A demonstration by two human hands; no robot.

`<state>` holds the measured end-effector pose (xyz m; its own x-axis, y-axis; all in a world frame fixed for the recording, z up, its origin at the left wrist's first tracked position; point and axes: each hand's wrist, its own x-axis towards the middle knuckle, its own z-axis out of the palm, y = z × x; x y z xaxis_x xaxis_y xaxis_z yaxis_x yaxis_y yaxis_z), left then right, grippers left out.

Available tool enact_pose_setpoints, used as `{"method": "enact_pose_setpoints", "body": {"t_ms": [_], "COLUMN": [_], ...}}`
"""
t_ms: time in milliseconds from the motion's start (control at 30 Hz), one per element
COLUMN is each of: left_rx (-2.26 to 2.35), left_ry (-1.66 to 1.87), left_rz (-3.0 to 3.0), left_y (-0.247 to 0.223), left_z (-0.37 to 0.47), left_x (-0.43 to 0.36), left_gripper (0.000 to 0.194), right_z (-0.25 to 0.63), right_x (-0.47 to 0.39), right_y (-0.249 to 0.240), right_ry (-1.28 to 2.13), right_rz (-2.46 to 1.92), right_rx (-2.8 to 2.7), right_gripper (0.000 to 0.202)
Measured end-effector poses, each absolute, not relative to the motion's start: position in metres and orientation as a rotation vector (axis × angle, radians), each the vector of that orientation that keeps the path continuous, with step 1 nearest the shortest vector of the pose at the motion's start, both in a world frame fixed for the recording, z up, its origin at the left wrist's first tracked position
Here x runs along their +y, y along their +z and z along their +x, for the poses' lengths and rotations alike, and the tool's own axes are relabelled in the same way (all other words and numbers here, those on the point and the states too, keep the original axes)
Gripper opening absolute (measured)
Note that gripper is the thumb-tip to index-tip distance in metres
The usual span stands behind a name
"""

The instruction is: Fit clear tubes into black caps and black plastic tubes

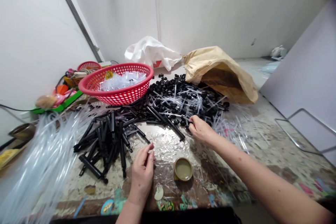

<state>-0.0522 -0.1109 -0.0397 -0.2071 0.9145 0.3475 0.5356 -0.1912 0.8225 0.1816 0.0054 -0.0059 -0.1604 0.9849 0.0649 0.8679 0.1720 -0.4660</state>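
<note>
My right hand (201,129) reaches to the near edge of a pile of black plastic caps (168,85) with thin clear tubes (193,103) among them. Its fingers are closed in a pinch on a small black cap, mostly hidden by the fingertips. My left hand (143,166) rests over the table, fingers loosely curved, thumb a little apart, with nothing visible in it. Left of it lies a heap of black plastic tubes (105,143) with narrow nozzle-like ends. Between my hands and nearer me stands a small round cup (183,169) of cloudy liquid.
A red perforated basket (117,94) holds clear short pieces. Behind the caps lie an open brown paper bag (220,71) and a white plastic bag (152,52). Long clear tubing (47,161) spreads across the left. A metal wire frame (296,140) stands at the right.
</note>
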Motion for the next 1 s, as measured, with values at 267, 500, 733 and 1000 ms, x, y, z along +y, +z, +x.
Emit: {"method": "enact_pose_setpoints", "body": {"t_ms": [267,500,733,1000], "left_rx": [1.653,1.601,1.542,1.428], "left_ry": [1.322,1.331,1.321,1.397], "left_rz": [1.627,1.513,1.404,0.997], "left_y": [-0.040,-0.042,-0.041,-0.037], "left_z": [-0.053,-0.053,-0.053,-0.052], "left_x": [-0.110,-0.111,-0.113,-0.109], "left_gripper": [0.023,0.025,0.026,0.036], "right_z": [0.164,0.102,0.058,0.079], "right_x": [0.014,0.023,0.031,0.023], "right_y": [0.006,0.017,0.008,0.015], "right_ry": [0.410,0.389,0.277,0.385], "right_rz": [-1.698,-1.619,-1.654,-1.638], "right_rx": [-2.245,-2.434,-2.589,-2.524], "right_gripper": [0.018,0.021,0.021,0.022]}}
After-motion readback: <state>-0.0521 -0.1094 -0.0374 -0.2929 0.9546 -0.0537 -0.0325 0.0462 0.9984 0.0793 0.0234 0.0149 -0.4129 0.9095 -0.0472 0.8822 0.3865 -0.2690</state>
